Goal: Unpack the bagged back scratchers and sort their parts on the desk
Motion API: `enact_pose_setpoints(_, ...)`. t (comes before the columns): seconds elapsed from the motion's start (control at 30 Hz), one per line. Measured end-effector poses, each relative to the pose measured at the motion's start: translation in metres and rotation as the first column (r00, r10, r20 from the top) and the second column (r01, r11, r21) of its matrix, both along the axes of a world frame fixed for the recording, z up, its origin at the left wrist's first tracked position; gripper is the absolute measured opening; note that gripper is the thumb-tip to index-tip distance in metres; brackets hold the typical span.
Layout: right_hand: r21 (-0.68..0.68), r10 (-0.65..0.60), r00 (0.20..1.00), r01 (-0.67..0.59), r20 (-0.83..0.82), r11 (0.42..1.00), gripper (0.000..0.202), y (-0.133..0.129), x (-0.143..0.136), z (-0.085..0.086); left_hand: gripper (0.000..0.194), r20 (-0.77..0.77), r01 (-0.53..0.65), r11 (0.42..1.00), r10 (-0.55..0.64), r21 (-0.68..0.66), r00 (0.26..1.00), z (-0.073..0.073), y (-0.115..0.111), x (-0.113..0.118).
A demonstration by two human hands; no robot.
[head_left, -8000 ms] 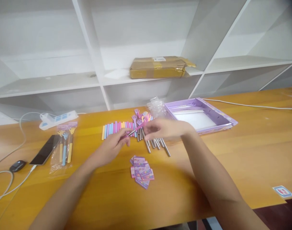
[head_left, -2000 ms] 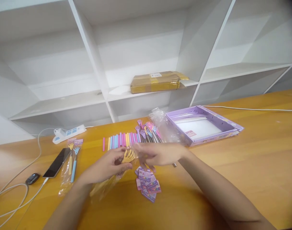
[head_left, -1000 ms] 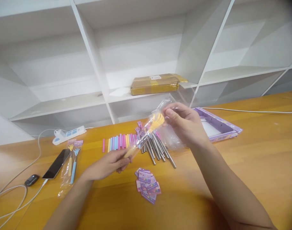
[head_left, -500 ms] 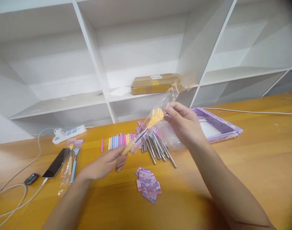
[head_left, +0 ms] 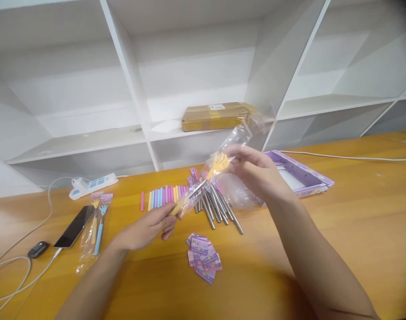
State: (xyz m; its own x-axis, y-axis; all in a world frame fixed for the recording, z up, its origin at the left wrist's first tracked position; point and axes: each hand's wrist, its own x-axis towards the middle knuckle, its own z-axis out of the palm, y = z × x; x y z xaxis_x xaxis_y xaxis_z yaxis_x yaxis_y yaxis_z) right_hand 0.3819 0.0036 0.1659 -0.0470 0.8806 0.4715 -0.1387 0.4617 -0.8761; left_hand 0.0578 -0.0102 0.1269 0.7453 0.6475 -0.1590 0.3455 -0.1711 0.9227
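A back scratcher (head_left: 198,189) with a yellow hand-shaped head and a metal rod slants up to the right, partly inside a clear plastic bag (head_left: 235,137). My left hand (head_left: 155,226) is closed round its yellow handle. Close beside the yellow head, my right hand (head_left: 252,166) grips the bag, its fingertips partly hidden. Behind and below lie several metal rods (head_left: 219,209) with coloured hand-shaped heads. A row of coloured handle tubes (head_left: 163,196) stretches to their left. Nearer me is a loose pile of purple printed cards (head_left: 204,258).
Two bagged back scratchers (head_left: 99,229) lie at the left beside a phone (head_left: 73,227), a black mouse-like object (head_left: 38,250) and a power strip (head_left: 93,185). More clear bags (head_left: 239,191) and a purple box (head_left: 318,183) are at the right. A cardboard box (head_left: 212,118) sits on the shelf.
My right hand has shifted slightly and its fingers have turned about the bag near the yellow head. The bag's upper end has moved a little. My left hand keeps its hold on the handle.
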Motion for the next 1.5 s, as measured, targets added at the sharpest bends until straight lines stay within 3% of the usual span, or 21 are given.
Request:
enact_pose_setpoints(0.1, -0.023, 0.112, 0.989, -0.110, 0.098, 0.994, 0.027, -0.003, -0.002, 0.001, 0.035, -0.002, -0.012, 1.000, 0.012, -0.014, 1.000, 0.000, 0.000, 0.002)
enact_pose_setpoints(0.17, -0.001, 0.096, 0.992, -0.096, 0.082, 0.995, 0.028, -0.002, -0.006, -0.001, 0.034, -0.044, 0.001, 1.000, -0.002, -0.016, 0.999, 0.001, -0.001, 0.002)
enact_pose_setpoints(0.33, 0.050, -0.141, 0.987, 0.145, -0.078, 0.988, 0.029, 0.013, 0.001, -0.005, 0.035, -0.194, 0.023, 1.000, -0.020, 0.014, 0.981, 0.002, -0.001, -0.007)
enact_pose_setpoints(0.5, 0.149, -0.274, 0.928, 0.317, -0.253, 0.937, 0.029, 0.039, 0.051, -0.009, 0.039, -0.253, 0.091, 0.992, -0.066, 0.089, 0.965, 0.007, 0.005, -0.016)
enact_pose_setpoints(0.57, 0.139, -0.330, 0.920, 0.362, -0.209, 0.922, 0.030, 0.052, 0.069, -0.016, 0.039, -0.260, 0.087, 0.991, -0.059, 0.097, 0.964, 0.010, 0.007, -0.017)
enact_pose_setpoints(0.63, 0.079, -0.406, 0.914, 0.406, -0.022, 0.910, 0.027, 0.068, 0.080, -0.028, 0.040, -0.269, 0.083, 0.993, -0.057, 0.085, 0.962, 0.012, 0.007, -0.017)
enact_pose_setpoints(0.7, 0.019, -0.446, 0.804, 0.478, 0.393, 0.878, 0.026, 0.084, 0.082, -0.044, 0.040, -0.277, 0.083, 0.993, -0.058, 0.081, 0.959, 0.013, 0.007, -0.018)
enact_pose_setpoints(0.77, 0.013, -0.371, 0.545, 0.551, 0.752, 0.835, 0.030, 0.098, 0.078, -0.061, 0.041, -0.282, 0.081, 0.993, -0.053, 0.088, 0.958, 0.013, 0.007, -0.019)
enact_pose_setpoints(0.8, 0.024, -0.326, 0.426, 0.577, 0.844, 0.817, 0.030, 0.104, 0.075, -0.070, 0.041, -0.283, 0.074, 0.993, -0.045, 0.090, 0.958, 0.013, 0.007, -0.020)
enact_pose_setpoints(0.83, 0.031, -0.292, 0.350, 0.593, 0.890, 0.805, 0.030, 0.109, 0.073, -0.079, 0.040, -0.280, 0.064, 0.994, -0.036, 0.092, 0.959, 0.012, 0.007, -0.020)
enact_pose_setpoints(0.93, 0.030, -0.252, 0.274, 0.620, 0.928, 0.784, 0.044, 0.117, 0.067, -0.103, 0.040, -0.255, 0.028, 0.994, 0.001, 0.107, 0.967, 0.009, 0.009, -0.020)
enact_pose_setpoints(1.07, 0.088, -0.240, 0.147, 0.654, 0.960, 0.751, 0.050, 0.116, 0.064, -0.117, 0.044, -0.233, -0.008, 0.995, 0.032, 0.102, 0.972, 0.004, 0.011, -0.020)
enact_pose_setpoints(1.2, 0.180, -0.272, 0.034, 0.668, 0.962, 0.722, 0.041, 0.111, 0.056, -0.112, 0.046, -0.210, -0.053, 0.996, 0.066, 0.066, 0.976, 0.001, 0.011, -0.020)
enact_pose_setpoints(1.33, 0.258, -0.323, -0.016, 0.638, 0.946, 0.726, 0.035, 0.100, 0.042, -0.092, 0.047, -0.167, -0.080, 0.994, 0.093, 0.081, 0.982, 0.000, 0.010, -0.020)
enact_pose_setpoints(1.43, 0.267, -0.378, 0.072, 0.586, 0.923, 0.765, 0.033, 0.085, 0.029, -0.070, 0.046, -0.128, -0.084, 0.989, 0.099, 0.118, 0.987, 0.001, 0.008, -0.020)
enact_pose_setpoints(1.5, 0.175, -0.308, 0.221, 0.471, 0.925, 0.865, 0.027, 0.070, 0.022, -0.054, 0.046, -0.118, -0.100, 0.984, 0.118, 0.149, 0.986, 0.002, 0.007, -0.019)
